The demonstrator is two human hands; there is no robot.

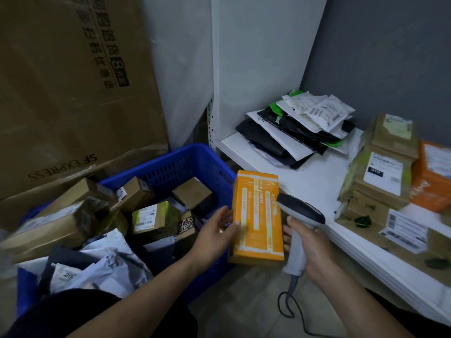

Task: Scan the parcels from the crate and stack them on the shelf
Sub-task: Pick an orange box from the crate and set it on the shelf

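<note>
Storage corner: we see a grey wall (380, 57) behind, a white upright panel (256, 59) at the shelf's left end, and a plank-pattern floor (246, 298) below. A big cardboard carton (73, 98) printed SF EXPRESS stands at the left, behind the crate.

The white shelf (314, 189) runs low along the right. At its back, near the panel, we note a messy pile of mailer bags (300, 128) in black, white and green. Further right is a stack of brown parcels (380, 174) with white labels. Just beside it is an orange carton (434, 176), blurred at the frame edge. Flat labelled parcels (402, 230) lie toward the shelf's front edge.

The blue crate (185, 162) sits on the floor left of the shelf, with mesh walls, and it is well filled. Inside we see small brown boxes (192, 193) and a green-taped box (153, 218) with a barcode label. Grey and white poly bags (109, 262) are at the near end. A long brown box (48, 230) lies tilted across the crate's left rim.

The orange parcel (258, 215) is out of the crate, held in the air over its right rim, between crate and shelf, long face toward us. The left hand (217, 230) holds it at the left edge, thumb on the front, fingers reaching behind. The right hand (310, 245) is wrapped round the handle of the grey scanner (300, 211). The scanner's dark head sits just beside the parcel's right edge. Its cable (288, 306) loops down to the floor.
</note>
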